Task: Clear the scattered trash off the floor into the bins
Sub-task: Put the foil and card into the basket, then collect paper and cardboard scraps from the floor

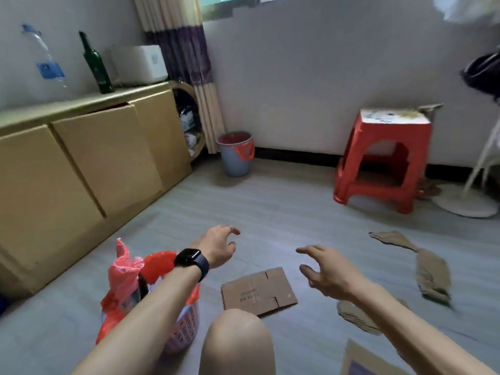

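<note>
Nothing is held: the left hand [219, 246] and right hand [328, 274] are spread wide above the flattened brown cardboard sheet [258, 290], lying beside the red-lined white basket bin [180, 324]. A reach appears begun; gripping the cardboard's edge is called for next.

The flattened box [258, 292] is matt brown cardboard; the torn strip [430, 274] at its three o'clock shows rough corrugated paper. The stool [378, 158] at one o'clock is glossy red plastic. The basket [186, 328] at nine o'clock is white plastic, lined with a shiny red bag [123, 272].
</note>
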